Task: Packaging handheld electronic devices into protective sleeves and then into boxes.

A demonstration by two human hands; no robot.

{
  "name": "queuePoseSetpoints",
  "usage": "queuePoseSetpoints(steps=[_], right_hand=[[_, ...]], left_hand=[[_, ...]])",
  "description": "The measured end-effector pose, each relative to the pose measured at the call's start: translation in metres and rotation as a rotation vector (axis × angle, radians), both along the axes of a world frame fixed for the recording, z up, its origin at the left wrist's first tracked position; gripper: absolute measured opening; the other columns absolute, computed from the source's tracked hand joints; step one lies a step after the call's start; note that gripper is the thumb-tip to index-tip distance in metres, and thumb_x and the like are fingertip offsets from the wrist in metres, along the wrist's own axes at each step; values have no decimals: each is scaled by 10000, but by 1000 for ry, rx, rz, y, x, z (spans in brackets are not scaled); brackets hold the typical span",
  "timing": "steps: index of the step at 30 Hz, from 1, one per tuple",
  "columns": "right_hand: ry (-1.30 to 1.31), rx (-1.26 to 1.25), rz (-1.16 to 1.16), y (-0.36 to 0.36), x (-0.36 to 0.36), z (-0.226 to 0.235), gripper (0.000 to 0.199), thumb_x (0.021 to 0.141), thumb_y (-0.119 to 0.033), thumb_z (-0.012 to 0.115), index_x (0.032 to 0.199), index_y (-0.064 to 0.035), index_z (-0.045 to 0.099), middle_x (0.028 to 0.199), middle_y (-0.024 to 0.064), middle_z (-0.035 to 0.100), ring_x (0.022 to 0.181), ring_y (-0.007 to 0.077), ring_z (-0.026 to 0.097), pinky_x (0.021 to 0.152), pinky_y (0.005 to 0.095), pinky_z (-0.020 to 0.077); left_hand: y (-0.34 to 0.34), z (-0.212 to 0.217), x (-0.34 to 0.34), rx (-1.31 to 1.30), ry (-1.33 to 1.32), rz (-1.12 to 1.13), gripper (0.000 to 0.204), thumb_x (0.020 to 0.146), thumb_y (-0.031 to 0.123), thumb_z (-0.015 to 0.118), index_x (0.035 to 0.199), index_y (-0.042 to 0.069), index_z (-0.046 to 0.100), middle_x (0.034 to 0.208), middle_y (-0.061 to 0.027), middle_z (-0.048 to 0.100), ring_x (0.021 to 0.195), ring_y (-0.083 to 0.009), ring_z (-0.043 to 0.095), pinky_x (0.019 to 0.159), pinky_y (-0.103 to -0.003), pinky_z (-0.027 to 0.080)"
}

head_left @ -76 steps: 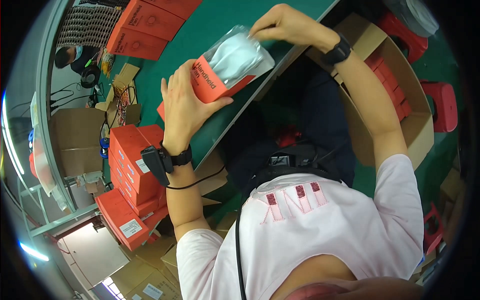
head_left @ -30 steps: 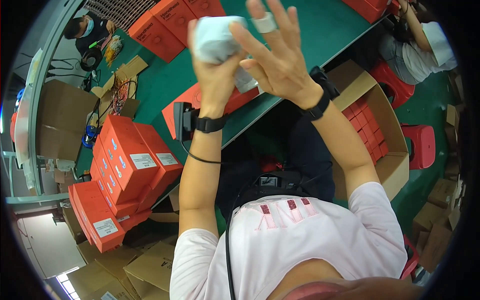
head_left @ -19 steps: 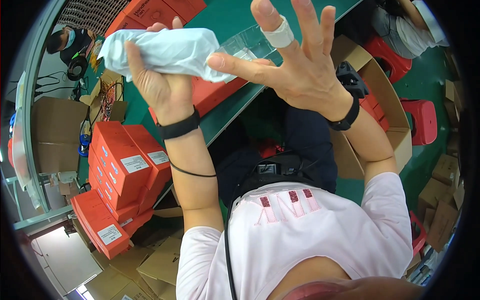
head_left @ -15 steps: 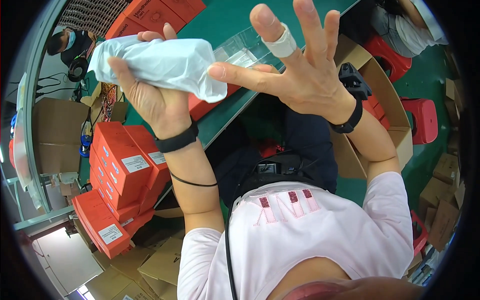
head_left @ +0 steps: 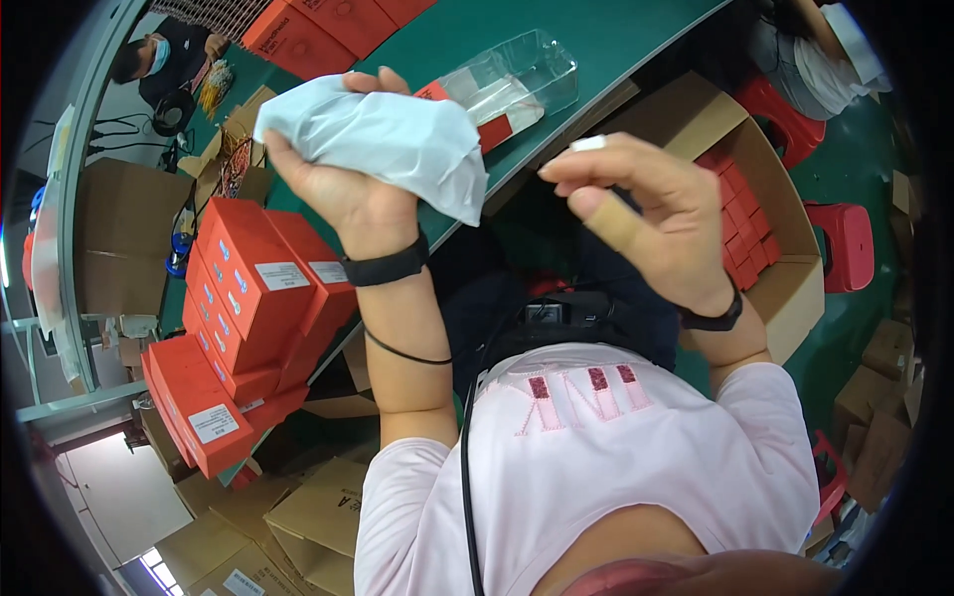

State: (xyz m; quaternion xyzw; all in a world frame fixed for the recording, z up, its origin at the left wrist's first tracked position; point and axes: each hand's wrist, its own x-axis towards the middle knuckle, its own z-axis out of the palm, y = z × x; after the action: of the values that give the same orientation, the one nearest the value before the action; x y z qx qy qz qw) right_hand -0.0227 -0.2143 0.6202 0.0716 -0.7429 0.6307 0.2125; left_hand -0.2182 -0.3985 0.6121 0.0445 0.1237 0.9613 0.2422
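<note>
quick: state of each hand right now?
Left hand: closed around a crumpled white bag, held up above the green table.
Right hand: empty, fingers loosely curled, apart from the bag.

I see a crumpled pale-blue-white soft pouch point(head_left: 383, 134) in my left hand point(head_left: 343, 189), glossy orange-red cardboard boxes point(head_left: 253, 288) with white labels left of it, dark green tabletop point(head_left: 556, 35) beyond both hands.

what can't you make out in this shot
Head view only:
- What the white pouch holds: its wrapping is opaque and the left hand grips it.
- The red box on the table: mostly behind pouch and clear tray.
- Right hand palm: turned away.
- Carton contents: partly hidden by the arm.
</note>
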Motion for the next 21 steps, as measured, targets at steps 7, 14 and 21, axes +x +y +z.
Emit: queuePoseSetpoints(steps=[7,14,21], right_hand=[[-164,-169,-62,-43,-16,-24,280,972,-56,618,1236,22,674,1117,87,716,958,124,651,861,274,525],[-138,-578,86,-54,-21,-47,388,997,-66,597,1376,12,575,1197,84,695,1053,127,648,936,281,512],[-108,-785,52,-55,-26,-62,306,1019,-146,577,1273,24,579,1166,102,686,1032,171,679,891,337,559]], left_hand=[[7,-3,29,8,67,-49,491,961,509,571,1178,68,576,1102,-186,625,1011,-335,647,1046,-554,502],[14,-4,39,-254,131,403,527,991,602,487,1197,123,570,1147,-78,607,1065,-306,610,1010,-511,522],[7,-25,49,-287,243,408,393,1045,459,487,1169,101,587,1090,-38,634,1017,-228,624,918,-436,537]])
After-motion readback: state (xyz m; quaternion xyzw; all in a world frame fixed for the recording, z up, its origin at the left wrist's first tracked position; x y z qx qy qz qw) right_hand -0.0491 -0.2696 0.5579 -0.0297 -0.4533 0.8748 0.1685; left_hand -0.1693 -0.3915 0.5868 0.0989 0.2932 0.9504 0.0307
